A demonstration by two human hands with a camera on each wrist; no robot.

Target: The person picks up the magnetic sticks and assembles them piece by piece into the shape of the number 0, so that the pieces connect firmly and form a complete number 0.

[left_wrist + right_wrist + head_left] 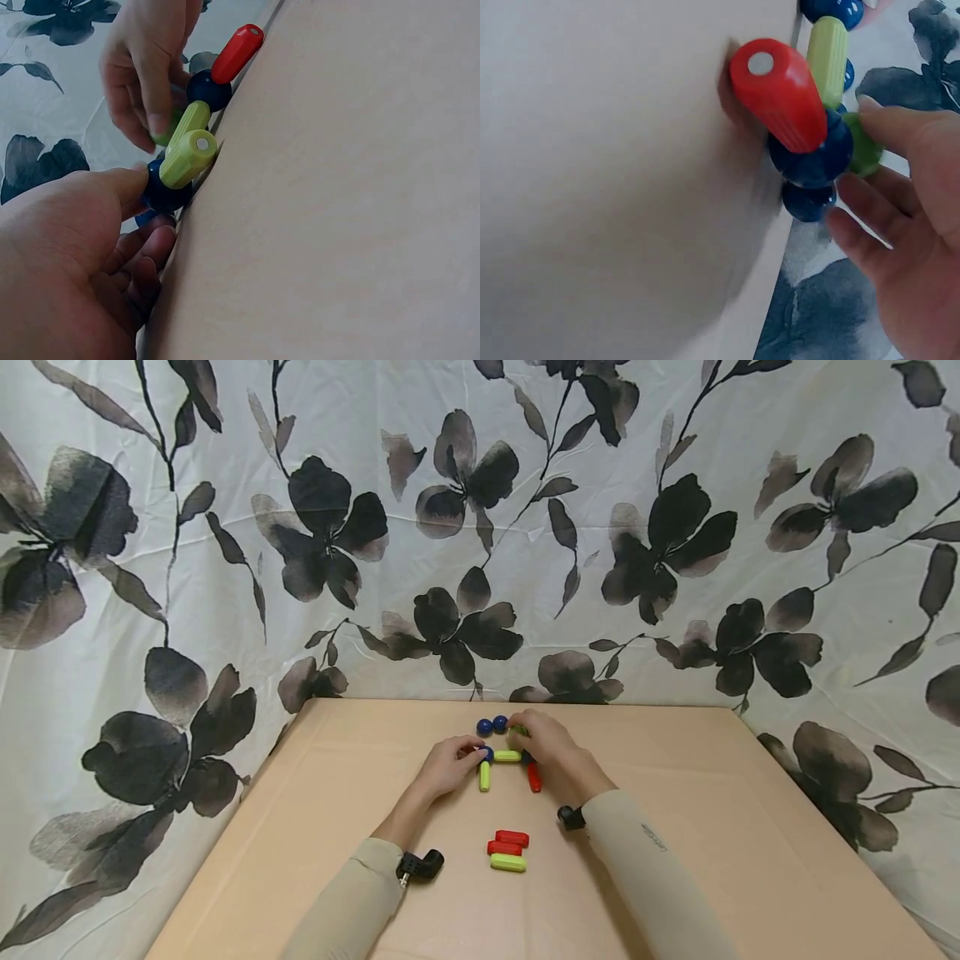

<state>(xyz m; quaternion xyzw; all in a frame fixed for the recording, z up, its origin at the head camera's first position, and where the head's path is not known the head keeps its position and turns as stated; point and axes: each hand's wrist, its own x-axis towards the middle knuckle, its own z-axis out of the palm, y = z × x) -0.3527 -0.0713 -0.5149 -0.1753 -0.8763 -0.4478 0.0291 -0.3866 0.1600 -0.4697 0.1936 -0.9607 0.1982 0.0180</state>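
My left hand pinches a dark blue ball between thumb and fingers. From that ball a yellow-green rod points toward me, and a second yellow-green rod runs right to another blue ball. A red rod with a silvery disc on its end sticks out from this right-hand ball. My right hand holds a green rod in its fingertips, just behind the right-hand ball. Whether rod and ball touch is hard to tell.
Two loose blue balls, one left of the other, lie near the table's far edge. Closer to me are two red rods and a yellow-green rod side by side. A floral cloth hangs behind the table.
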